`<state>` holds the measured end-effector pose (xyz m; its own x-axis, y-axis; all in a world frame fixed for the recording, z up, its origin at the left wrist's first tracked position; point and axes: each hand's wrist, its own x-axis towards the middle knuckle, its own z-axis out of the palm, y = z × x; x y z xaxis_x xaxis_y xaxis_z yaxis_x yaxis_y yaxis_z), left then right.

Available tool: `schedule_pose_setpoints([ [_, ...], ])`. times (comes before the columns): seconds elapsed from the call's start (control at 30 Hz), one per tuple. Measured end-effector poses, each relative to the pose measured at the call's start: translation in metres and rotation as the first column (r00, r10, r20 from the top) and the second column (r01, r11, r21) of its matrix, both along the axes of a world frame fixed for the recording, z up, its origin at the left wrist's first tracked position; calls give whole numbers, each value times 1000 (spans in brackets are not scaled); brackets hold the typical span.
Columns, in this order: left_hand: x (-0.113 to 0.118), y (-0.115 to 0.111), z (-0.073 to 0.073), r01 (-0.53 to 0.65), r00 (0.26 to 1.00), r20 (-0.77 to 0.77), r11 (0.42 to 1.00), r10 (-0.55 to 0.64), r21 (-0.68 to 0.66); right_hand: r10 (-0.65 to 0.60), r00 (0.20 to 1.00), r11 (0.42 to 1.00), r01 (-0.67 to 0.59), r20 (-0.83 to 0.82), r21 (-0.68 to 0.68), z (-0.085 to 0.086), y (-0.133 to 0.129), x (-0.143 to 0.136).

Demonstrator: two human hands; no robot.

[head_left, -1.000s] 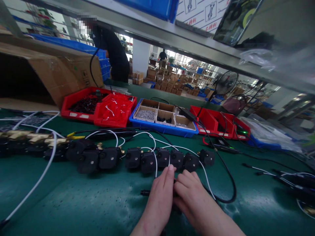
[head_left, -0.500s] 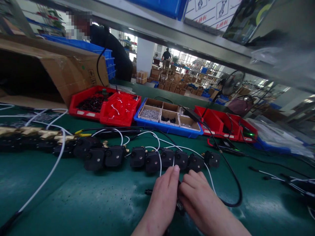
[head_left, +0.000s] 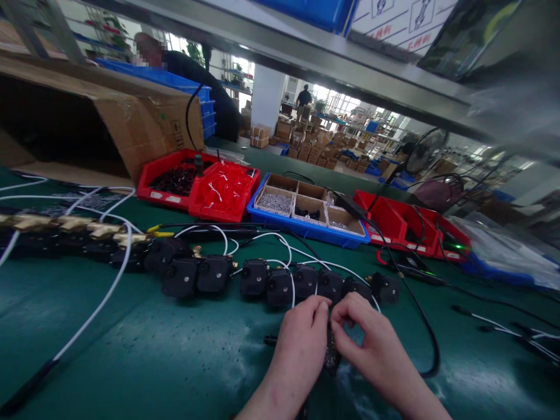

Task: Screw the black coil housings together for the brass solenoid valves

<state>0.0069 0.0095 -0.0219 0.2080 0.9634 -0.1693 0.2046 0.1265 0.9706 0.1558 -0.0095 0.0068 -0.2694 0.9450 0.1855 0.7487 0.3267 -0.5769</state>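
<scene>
Both hands (head_left: 303,337) (head_left: 371,335) close together, right fingers (head_left: 356,304) bent, forearms (head_left: 280,388) wider apart

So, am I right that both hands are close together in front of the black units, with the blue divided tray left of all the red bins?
Not quite: the head view shows the blue divided tray between red bins on either side. Left hand, right hand and black units are as you say.

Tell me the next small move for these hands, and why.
Probably a slight adjustment by the right hand at the upper end of the dark part, with the left hand bracing it. The left hand seems closed around that part, and the right thumb and finger meet close to its top. Whatever they pinch is too hidden to tell.
</scene>
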Motion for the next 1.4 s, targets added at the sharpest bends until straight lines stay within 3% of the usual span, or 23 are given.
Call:
schedule_pose_setpoints([
  [0.17,0,2,1,-9,1000,7,1000,9,13,-57,996,998,59,-68,23,-2,10,7],
  [0.37,-1,3,5,-25,1000,20,999,24,37,-22,998,999,23,-54,24,-6,21,15],
  [0.57,1,4,6,-87,985,-146,995,95,56,-28,990,979,-1,135,203,-15,44,25],
  [0.9,10,11,0,54,920,-392,989,6,141,-36,872,897,-187,489,400,-22,62,25],
  [1.1,11,12,-1,62,907,-420,985,10,158,-57,822,865,-243,567,439,-20,60,22],
  [1.4,9,20,6,68,902,-432,985,6,156,-97,806,860,-228,584,457,-21,62,23],
])
